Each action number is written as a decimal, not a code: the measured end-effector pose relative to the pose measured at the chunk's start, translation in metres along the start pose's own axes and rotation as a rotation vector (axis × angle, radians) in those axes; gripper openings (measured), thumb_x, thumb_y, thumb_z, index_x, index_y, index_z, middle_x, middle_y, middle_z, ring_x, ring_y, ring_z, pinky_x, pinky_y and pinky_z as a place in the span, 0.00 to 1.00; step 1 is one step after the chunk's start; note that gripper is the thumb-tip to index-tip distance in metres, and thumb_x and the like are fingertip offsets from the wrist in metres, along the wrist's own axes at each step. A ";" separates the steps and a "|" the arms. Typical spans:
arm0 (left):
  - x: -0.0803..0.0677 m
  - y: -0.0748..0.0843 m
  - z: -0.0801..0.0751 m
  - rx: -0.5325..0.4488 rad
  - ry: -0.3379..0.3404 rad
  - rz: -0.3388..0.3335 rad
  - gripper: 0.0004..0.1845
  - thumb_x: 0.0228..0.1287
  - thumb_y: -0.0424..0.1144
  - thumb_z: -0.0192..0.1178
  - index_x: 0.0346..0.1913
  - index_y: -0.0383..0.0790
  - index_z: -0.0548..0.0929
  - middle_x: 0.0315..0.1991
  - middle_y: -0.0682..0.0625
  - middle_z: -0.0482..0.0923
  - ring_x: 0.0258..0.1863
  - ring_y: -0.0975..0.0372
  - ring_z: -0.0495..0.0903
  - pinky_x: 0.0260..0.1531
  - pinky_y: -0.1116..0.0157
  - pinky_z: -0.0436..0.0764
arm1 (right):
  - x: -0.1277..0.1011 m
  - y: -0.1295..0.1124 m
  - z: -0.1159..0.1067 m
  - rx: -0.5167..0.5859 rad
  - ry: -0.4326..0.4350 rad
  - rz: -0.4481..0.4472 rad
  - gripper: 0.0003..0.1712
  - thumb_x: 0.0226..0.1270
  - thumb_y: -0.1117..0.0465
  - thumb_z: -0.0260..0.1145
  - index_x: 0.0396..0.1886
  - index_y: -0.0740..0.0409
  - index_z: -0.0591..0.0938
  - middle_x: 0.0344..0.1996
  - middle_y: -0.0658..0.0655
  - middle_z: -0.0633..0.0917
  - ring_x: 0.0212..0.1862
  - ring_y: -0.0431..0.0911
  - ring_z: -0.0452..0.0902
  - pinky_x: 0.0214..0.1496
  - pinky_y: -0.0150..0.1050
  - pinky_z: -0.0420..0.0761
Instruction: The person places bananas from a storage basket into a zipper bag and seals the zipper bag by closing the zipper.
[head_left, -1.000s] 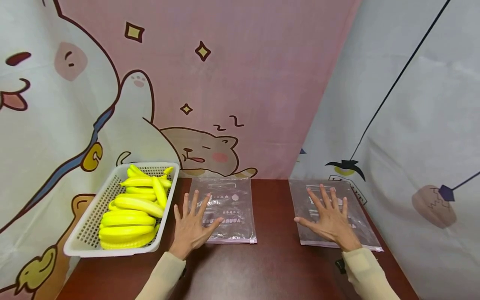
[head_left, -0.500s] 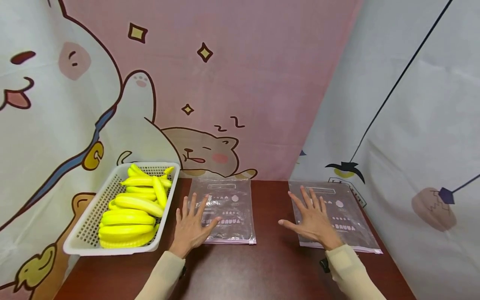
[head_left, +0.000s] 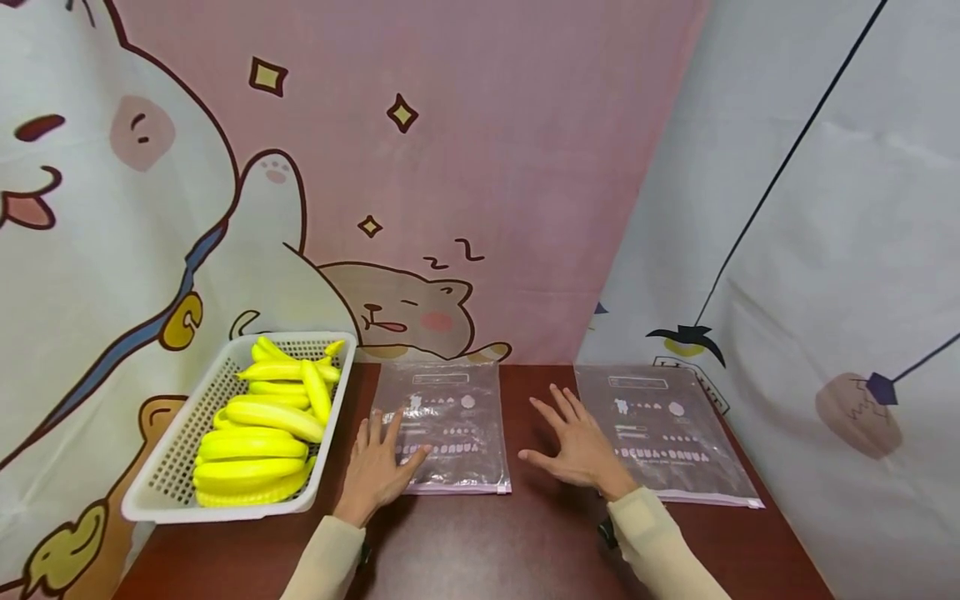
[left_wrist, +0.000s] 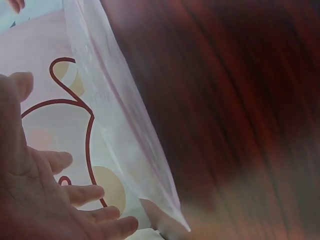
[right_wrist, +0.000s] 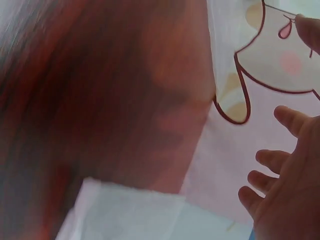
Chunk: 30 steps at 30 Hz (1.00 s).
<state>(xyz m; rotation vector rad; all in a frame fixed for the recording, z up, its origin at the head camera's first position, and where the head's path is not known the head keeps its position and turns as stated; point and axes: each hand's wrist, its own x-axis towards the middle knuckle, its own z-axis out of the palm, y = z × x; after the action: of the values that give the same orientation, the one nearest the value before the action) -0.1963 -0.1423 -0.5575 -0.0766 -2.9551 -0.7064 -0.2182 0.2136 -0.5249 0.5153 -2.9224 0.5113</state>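
Observation:
Two clear plastic slider zip bags with white print lie flat on the table in the head view. Above the lower left part of the left zip bag (head_left: 457, 417) is my left hand (head_left: 375, 468), fingers spread, holding nothing. The wrist view of that side shows its palm (left_wrist: 45, 200) raised off the tabletop, beside the bag's edge (left_wrist: 135, 135). My right hand (head_left: 579, 446) hovers between the bags, near the left edge of the right zip bag (head_left: 667, 417). Its fingers are extended and grasp nothing, as the right wrist view also shows (right_wrist: 292, 170).
At the left stands a white perforated plastic basket (head_left: 137, 500) with several yellow bananas (head_left: 255, 447) in it. The dark red-brown table (head_left: 487, 550) ends at a pink printed curtain (head_left: 540, 208) behind and a pale curtain (head_left: 840, 250) on the right.
My right hand has moved left, off the right zip bag to the gap between the bags. The left hand has shifted only slightly towards me. Bags and basket stay put.

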 end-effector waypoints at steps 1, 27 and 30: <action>0.001 -0.001 0.001 -0.002 -0.001 0.001 0.49 0.65 0.69 0.58 0.80 0.44 0.60 0.81 0.31 0.49 0.80 0.33 0.48 0.71 0.32 0.60 | 0.001 -0.003 0.003 0.012 -0.014 -0.009 0.55 0.55 0.22 0.65 0.79 0.40 0.66 0.82 0.61 0.57 0.82 0.64 0.49 0.74 0.71 0.62; -0.004 -0.006 0.009 0.043 0.019 0.029 0.32 0.56 0.49 0.74 0.60 0.33 0.83 0.66 0.30 0.71 0.64 0.35 0.69 0.55 0.39 0.78 | 0.009 -0.059 0.063 0.082 -0.245 -0.179 0.35 0.62 0.51 0.71 0.69 0.51 0.77 0.77 0.63 0.67 0.79 0.60 0.60 0.73 0.57 0.72; -0.002 -0.008 0.011 0.045 0.015 0.040 0.31 0.55 0.48 0.74 0.60 0.34 0.84 0.66 0.30 0.71 0.64 0.35 0.69 0.55 0.40 0.78 | 0.007 -0.061 0.064 0.077 -0.242 -0.169 0.34 0.63 0.50 0.71 0.69 0.51 0.78 0.76 0.63 0.68 0.79 0.60 0.60 0.74 0.56 0.72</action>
<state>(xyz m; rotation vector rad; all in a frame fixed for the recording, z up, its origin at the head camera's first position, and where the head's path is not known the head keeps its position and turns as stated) -0.1955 -0.1445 -0.5714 -0.1265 -2.9447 -0.6329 -0.2076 0.1349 -0.5648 0.8837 -3.0532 0.5774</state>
